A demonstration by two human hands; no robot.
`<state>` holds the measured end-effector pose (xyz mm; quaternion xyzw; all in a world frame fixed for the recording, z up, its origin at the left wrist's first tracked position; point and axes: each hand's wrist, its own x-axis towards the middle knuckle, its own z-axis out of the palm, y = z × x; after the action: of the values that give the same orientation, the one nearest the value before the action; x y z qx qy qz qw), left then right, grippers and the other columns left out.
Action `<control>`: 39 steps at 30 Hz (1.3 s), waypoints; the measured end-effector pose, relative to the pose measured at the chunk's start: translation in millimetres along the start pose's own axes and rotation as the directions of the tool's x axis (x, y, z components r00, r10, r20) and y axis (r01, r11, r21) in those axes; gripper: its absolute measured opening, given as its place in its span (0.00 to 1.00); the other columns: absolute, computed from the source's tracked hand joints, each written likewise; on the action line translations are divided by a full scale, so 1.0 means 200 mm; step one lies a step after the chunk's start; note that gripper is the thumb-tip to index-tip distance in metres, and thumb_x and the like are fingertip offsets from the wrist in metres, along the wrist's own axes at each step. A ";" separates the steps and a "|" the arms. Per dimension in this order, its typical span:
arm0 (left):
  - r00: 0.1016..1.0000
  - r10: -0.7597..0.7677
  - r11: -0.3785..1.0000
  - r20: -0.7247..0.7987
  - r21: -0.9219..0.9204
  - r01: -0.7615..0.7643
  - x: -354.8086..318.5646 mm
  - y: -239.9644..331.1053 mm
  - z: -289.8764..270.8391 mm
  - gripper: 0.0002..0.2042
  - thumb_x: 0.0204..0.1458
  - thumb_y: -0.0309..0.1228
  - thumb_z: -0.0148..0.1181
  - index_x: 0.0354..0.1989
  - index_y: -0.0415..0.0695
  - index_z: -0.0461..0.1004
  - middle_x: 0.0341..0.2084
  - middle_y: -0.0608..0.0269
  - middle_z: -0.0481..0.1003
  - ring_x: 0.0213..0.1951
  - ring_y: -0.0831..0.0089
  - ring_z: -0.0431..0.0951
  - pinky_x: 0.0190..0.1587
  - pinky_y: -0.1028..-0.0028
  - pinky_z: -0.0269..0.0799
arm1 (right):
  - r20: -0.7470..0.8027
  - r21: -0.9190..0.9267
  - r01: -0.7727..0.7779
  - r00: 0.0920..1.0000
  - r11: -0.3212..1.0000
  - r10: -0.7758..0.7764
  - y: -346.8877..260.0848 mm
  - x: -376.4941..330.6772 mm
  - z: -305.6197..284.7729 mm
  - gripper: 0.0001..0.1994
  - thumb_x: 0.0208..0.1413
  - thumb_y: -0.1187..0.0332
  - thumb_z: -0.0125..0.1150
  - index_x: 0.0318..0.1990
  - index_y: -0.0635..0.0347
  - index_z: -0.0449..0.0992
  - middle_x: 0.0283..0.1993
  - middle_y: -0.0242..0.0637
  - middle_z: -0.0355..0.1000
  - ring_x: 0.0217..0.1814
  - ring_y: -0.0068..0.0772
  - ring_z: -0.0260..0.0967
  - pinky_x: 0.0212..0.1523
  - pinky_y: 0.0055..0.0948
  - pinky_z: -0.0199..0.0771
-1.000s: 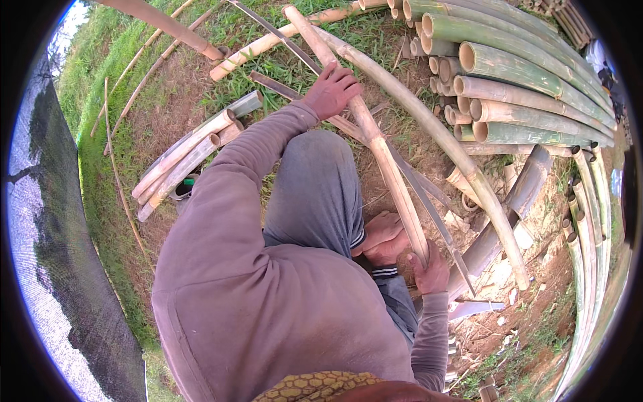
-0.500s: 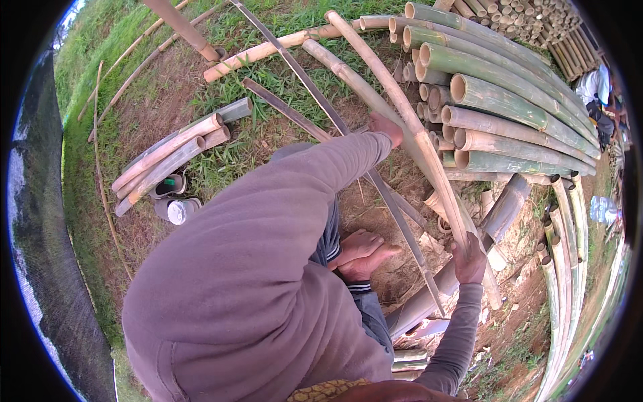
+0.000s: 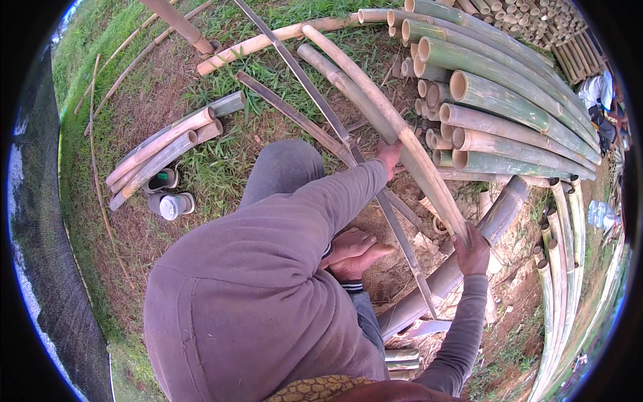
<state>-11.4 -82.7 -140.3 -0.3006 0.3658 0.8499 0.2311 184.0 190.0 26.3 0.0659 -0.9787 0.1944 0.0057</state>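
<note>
Both hands keep a closed grip on one long split bamboo strip point(image 3: 395, 124), a pale, curved half-culm that runs from the upper middle of the view down to the right. Right hand point(image 3: 472, 249) is wrapped around the strip's near end, fingers curled over its edge. Left hand point(image 3: 388, 155) is clamped on the strip farther up, the grey sleeve point(image 3: 315, 201) stretched out toward it.

Just beside the strip on its left lies a second pale split piece point(image 3: 341, 84), and a thin dark slat point(image 3: 315, 94) crosses under the left hand and runs on down to the soil. Below the right hand a thick grey bamboo pole point(image 3: 499, 208) lies slanted on the bare ground. A bare foot point(image 3: 355, 251) rests on the soil between the arms, beside a bent knee in grey trousers point(image 3: 284, 167).

To the upper right a stack of green bamboo poles point(image 3: 495, 107) shows its cut ends toward the person. To the left, well apart on the grass, lies a small bundle of short bamboo pieces point(image 3: 167, 144) with a pair of boots point(image 3: 167, 194) just below it.
</note>
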 end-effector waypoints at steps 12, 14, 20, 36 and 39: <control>0.974 -0.072 0.997 0.212 0.020 0.070 -0.05 -0.03 -0.14 0.46 0.60 0.24 0.69 0.79 0.59 0.42 0.73 0.50 0.61 0.75 0.46 0.62 0.72 0.36 0.62 | 0.073 -0.031 -0.047 0.996 0.998 0.049 0.03 0.14 -0.03 0.26 0.58 0.58 0.75 0.61 0.59 0.78 0.51 0.56 0.81 0.48 0.62 0.81 0.49 0.51 0.81; 0.986 -0.032 0.999 0.164 -0.037 0.039 -0.06 -0.04 -0.15 0.50 0.58 0.24 0.72 0.80 0.59 0.40 0.74 0.49 0.61 0.75 0.47 0.61 0.71 0.36 0.63 | 0.057 -0.007 -0.038 0.998 0.999 0.038 0.05 0.14 -0.03 0.26 0.58 0.57 0.75 0.61 0.57 0.79 0.51 0.55 0.82 0.49 0.61 0.82 0.49 0.51 0.82; 0.968 -0.025 0.990 0.251 0.138 -0.010 0.01 -0.03 -0.19 0.44 0.61 0.26 0.71 0.79 0.58 0.47 0.70 0.57 0.67 0.73 0.52 0.66 0.70 0.37 0.65 | -0.026 -0.321 -0.268 0.961 0.908 0.275 0.08 0.11 0.10 0.23 0.61 0.50 0.69 0.62 0.43 0.80 0.56 0.35 0.77 0.61 0.45 0.74 0.64 0.52 0.70; 0.103 -0.079 -0.631 0.992 0.030 -0.775 -0.42 -0.21 0.47 0.48 0.40 0.38 0.84 0.70 0.46 0.62 0.62 0.51 0.69 0.67 0.50 0.66 0.67 0.51 0.63 | -0.165 -0.110 -0.513 0.854 0.851 0.493 0.11 0.02 0.26 0.21 0.60 0.45 0.67 0.57 0.38 0.85 0.52 0.31 0.81 0.59 0.40 0.79 0.65 0.55 0.62; 0.332 -0.431 -0.612 0.839 -0.001 -0.791 -0.39 -0.24 0.69 0.54 0.39 0.41 0.84 0.76 0.47 0.56 0.68 0.54 0.68 0.71 0.52 0.65 0.69 0.46 0.61 | -0.227 -0.185 -0.531 0.842 0.827 0.490 0.08 0.01 0.29 0.20 0.58 0.47 0.68 0.55 0.37 0.85 0.50 0.30 0.81 0.58 0.38 0.79 0.61 0.51 0.62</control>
<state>27.5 39.6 -34.1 0.6052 0.7865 0.1054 0.0630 181.5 181.8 -33.5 -0.2167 -0.9724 0.0737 0.0444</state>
